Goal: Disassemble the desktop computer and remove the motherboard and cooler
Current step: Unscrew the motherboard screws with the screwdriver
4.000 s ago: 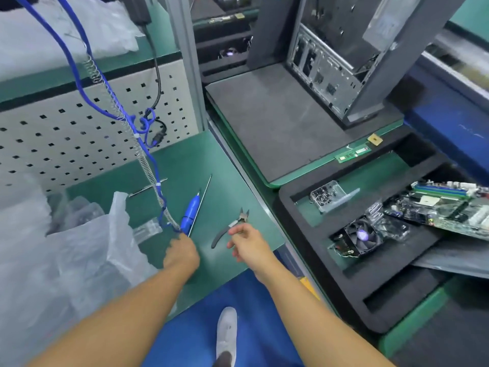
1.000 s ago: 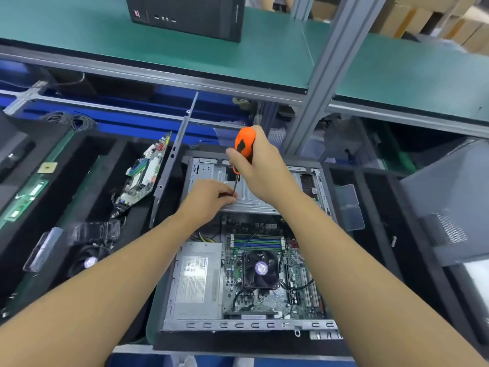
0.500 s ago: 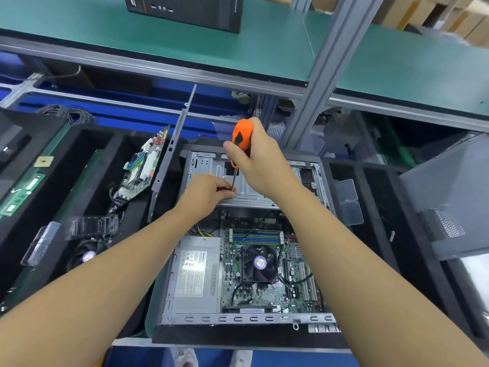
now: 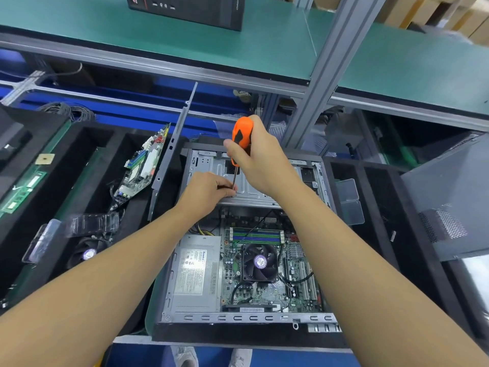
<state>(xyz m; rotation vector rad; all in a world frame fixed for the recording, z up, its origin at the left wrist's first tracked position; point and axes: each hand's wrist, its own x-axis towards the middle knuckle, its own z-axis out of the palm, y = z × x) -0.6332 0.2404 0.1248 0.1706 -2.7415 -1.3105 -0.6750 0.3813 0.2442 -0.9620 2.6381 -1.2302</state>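
An open desktop case [image 4: 238, 317] lies flat before me. Inside sit the green motherboard [image 4: 299, 292], its black fan cooler [image 4: 260, 262] and a grey power supply [image 4: 197, 274]. My right hand [image 4: 260, 160] grips an orange-handled screwdriver [image 4: 241, 135], held upright with its tip on the metal drive cage [image 4: 254, 189] at the case's far end. My left hand [image 4: 209, 190] pinches the screwdriver's shaft near the tip, resting on the cage.
Black foam trays flank the case. The left tray [image 4: 79, 160] holds another motherboard [image 4: 144, 162], a loose cooler fan [image 4: 88, 254], RAM sticks [image 4: 19, 197] and clear plastic boxes. A grey side panel [image 4: 449, 207] leans at the right. A second tower [image 4: 190, 9] stands on the green shelf above.
Four seconds ago both hands were at a bench with pliers and a blue tool. Over the last second the hands and screwdriver have held their place on the drive cage.
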